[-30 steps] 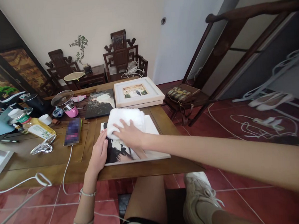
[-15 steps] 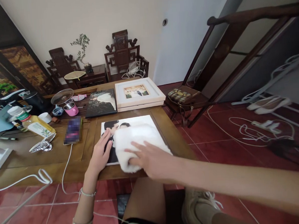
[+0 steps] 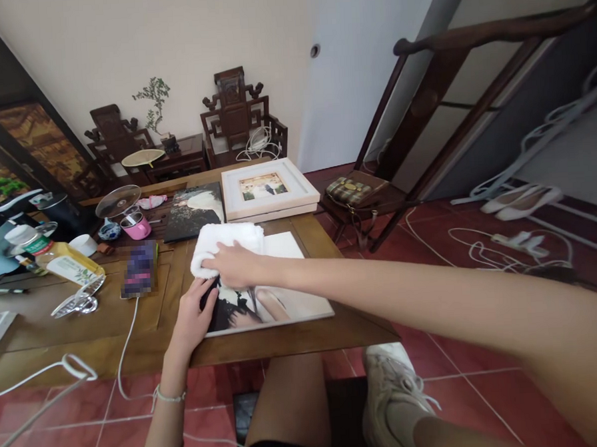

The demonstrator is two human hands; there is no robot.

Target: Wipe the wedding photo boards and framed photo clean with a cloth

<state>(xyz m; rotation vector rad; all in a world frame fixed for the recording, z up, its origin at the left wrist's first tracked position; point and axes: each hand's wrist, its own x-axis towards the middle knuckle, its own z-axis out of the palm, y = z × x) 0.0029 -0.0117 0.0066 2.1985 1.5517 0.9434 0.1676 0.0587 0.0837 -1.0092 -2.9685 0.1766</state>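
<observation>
The white cloth lies folded over the far left part of a photo panel, which rests flat on the table close to its near edge. The right hand is on top of the cloth, palm down, fingers pointing left; whether they pinch the fabric or merely press it, I cannot tell. The left hand is open, its fingers extended along the panel's left edge and its thumb apart, with the fingertips just beside the cloth's near left corner.

The relation that matters is cloth to panel: the panel's uncovered surface stretches to the right of the cloth and toward the body, partly under the right forearm. The cloth looks longer from side to side, though the slanted view leaves this unsure. The right hand is the nearer of the 2 to the cloth, the left to the panel's left edge. Beyond the panel sit a darker picture and a white frame, both apart from the hands.
</observation>
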